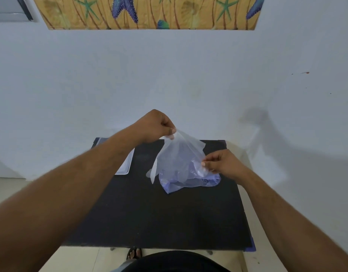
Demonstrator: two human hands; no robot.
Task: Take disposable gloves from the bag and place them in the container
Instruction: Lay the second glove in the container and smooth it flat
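Note:
A bluish plastic bag holding several clear gloves lies on the black table at the middle right. My left hand is raised above the table and pinches the top of a clear disposable glove, which hangs stretched down to the bag. My right hand pinches the bag's upper edge at the right, next to the glove's lower part. A clear shallow container sits on the table's far left, mostly hidden behind my left forearm.
The table stands against a pale wall with a patterned hanging above. A sandalled foot shows on the tiled floor below the table's near edge.

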